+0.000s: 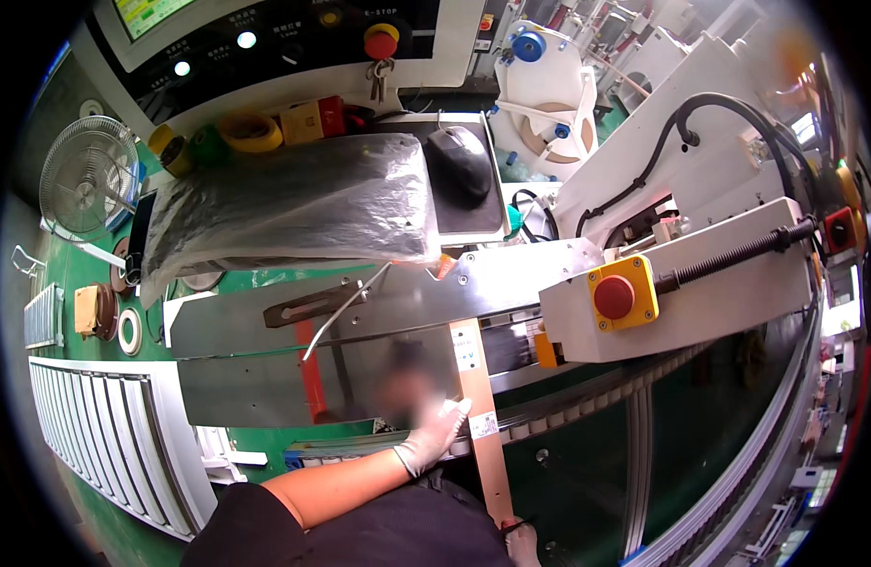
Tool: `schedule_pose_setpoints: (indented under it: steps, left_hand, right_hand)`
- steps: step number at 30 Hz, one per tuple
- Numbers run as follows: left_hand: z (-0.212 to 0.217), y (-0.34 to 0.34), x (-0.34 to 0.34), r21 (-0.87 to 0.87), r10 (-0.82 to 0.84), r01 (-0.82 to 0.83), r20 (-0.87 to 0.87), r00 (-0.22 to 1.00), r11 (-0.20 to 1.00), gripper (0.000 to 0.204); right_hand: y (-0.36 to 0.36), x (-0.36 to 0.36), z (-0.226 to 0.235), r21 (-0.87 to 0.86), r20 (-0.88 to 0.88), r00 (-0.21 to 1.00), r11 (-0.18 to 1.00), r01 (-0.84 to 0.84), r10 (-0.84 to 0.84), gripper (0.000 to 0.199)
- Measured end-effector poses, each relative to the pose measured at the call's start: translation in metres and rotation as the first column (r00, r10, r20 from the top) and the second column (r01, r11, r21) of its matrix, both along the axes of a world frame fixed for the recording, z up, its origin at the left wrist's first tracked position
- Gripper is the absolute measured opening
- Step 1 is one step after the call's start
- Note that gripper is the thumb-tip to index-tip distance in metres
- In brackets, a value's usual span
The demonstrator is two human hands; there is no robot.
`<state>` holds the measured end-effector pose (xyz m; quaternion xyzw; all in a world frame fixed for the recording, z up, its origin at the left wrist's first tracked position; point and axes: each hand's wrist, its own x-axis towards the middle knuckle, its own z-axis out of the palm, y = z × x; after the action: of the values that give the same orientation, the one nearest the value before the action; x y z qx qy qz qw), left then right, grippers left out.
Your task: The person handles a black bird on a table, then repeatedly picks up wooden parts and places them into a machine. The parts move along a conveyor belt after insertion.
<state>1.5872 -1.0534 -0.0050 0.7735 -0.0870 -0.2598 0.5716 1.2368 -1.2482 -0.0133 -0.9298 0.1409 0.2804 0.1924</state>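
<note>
A long narrow tan strip [487,463] with small holes and pale label patches lies across the front edge of a shiny metal plate [237,378]. Its far end reaches the plate's right side, and its near end comes toward my body. My left hand [435,439], in a white glove, grips the strip's left edge about midway, thumb on top and other fingers mostly hidden. At the near end my right hand [522,545], also gloved, is closed at the strip's edge; most of it falls outside the picture.
Right of the plate, a white machine arm carries a red stop button [614,297] on a yellow box. A thin white rod [346,312] sticks up over the plate. Behind are a plastic-wrapped stack [294,203], a black mouse [458,161] and a control panel [294,47]. A fan [89,180] stands left.
</note>
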Motion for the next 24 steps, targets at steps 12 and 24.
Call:
schedule_pose_setpoints:
  steps: [12,24]
  left_hand:
    - [0.02,-0.109,0.023,0.105,-0.092,0.093,-0.014,0.996,0.99,0.044]
    - [-0.022,-0.252,0.016,-0.323,0.036,-0.086,-0.157,0.987,0.942,0.041]
  right_hand:
    - [-0.114,0.0,0.001,0.363,-0.18,0.933,0.86,0.358,-0.313,0.034]
    - [-0.251,0.021,-0.001,0.466,-0.066,0.83,0.718,0.516,-0.554,0.048]
